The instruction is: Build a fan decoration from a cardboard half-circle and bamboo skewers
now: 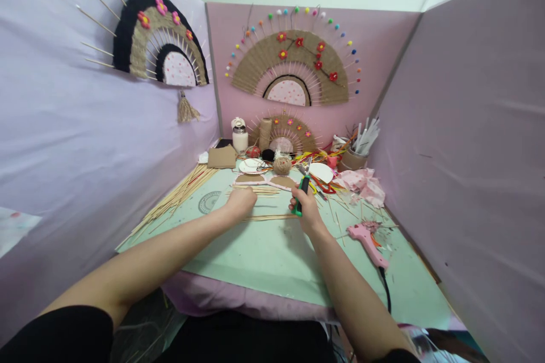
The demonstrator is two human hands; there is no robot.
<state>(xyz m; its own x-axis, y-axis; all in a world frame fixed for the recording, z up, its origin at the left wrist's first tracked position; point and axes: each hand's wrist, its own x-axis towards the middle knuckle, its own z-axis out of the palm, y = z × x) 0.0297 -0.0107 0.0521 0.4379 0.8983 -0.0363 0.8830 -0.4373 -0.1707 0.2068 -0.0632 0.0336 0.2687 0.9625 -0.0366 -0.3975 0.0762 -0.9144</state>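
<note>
My right hand is wrapped round the black and green handles of a pair of pliers, whose metal jaws point up and away from me. To its left, my left hand is closed above the table; its fingertips are turned away, so what it may hold is hidden. Behind my left hand lies a row of short thin bamboo sticks. Longer sticks lie crosswise between my two hands. Just beyond are two half-round cardboard pieces with pale edges.
A pink glue gun with a black cord lies at the right. Long bamboo sticks are heaped at the left. At the back are a twine ball, a white bottle and a pot of glue sticks. Decorated fans hang on the walls.
</note>
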